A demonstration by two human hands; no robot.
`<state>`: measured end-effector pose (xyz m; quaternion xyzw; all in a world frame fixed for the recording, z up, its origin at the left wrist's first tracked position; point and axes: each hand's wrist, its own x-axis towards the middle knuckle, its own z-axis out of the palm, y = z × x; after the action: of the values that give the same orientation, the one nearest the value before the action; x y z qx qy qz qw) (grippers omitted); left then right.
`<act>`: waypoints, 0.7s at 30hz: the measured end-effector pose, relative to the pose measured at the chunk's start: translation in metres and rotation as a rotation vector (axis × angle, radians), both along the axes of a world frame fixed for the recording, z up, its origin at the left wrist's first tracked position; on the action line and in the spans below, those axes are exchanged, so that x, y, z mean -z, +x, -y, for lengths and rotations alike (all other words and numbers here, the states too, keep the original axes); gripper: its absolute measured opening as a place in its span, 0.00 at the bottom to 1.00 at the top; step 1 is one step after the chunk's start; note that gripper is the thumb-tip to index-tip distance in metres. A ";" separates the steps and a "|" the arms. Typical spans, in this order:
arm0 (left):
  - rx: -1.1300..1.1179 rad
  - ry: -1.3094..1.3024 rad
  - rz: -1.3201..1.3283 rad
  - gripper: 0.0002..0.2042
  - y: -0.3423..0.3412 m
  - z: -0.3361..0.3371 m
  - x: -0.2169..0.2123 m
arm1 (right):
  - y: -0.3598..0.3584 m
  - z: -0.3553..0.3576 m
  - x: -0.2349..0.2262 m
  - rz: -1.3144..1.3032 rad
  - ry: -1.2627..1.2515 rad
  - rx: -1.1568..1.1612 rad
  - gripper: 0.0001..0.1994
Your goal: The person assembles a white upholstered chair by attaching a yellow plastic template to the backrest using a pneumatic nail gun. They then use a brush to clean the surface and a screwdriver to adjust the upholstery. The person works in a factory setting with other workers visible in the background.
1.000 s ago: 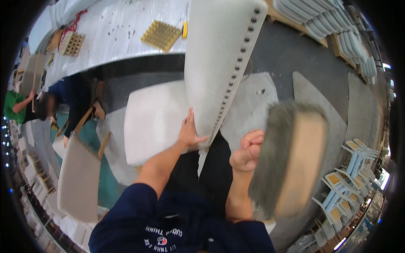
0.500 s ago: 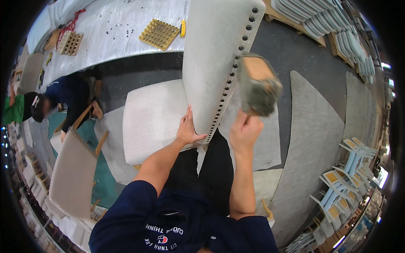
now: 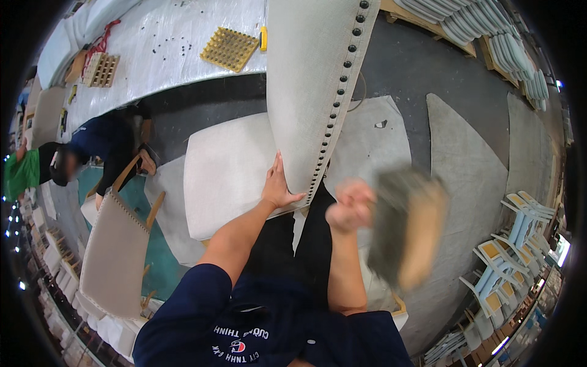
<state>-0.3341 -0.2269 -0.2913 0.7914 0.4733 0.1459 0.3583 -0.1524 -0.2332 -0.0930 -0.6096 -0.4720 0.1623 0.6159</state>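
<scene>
The left hand (image 3: 280,188) lies spread flat against the studded upholstered panel (image 3: 312,92). Right of it, the right hand (image 3: 347,207) keeps a fisted grip on a blurred mallet (image 3: 406,226).

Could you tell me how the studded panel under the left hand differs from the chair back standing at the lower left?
The studded panel rests against the work table, pressed by the left hand; the chair back stands on the floor, untouched. The panel's dark studs run along its right edge; the chair back's finer studs follow its upper edge, and its wooden legs show. Both are covered in pale beige fabric.
</scene>
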 end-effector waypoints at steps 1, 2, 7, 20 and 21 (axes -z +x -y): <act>0.000 0.033 0.013 0.75 -0.001 -0.001 0.001 | -0.001 -0.001 0.005 0.049 -0.213 -0.011 0.19; -0.001 0.003 -0.016 0.75 -0.003 0.000 0.000 | -0.002 0.000 0.008 0.113 -0.421 -0.039 0.21; -0.026 -0.021 -0.081 0.75 -0.013 0.002 0.004 | -0.018 0.003 -0.006 -0.230 0.144 -0.018 0.18; 0.013 -0.048 -0.006 0.75 0.011 0.001 -0.002 | 0.001 -0.001 0.009 0.076 -0.305 0.084 0.26; -0.006 -0.083 -0.040 0.75 0.002 0.004 -0.003 | -0.006 0.002 0.003 0.048 -0.366 0.089 0.27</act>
<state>-0.3319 -0.2312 -0.2880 0.7772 0.4883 0.1110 0.3810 -0.1586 -0.2349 -0.0956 -0.7355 -0.4216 0.2035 0.4898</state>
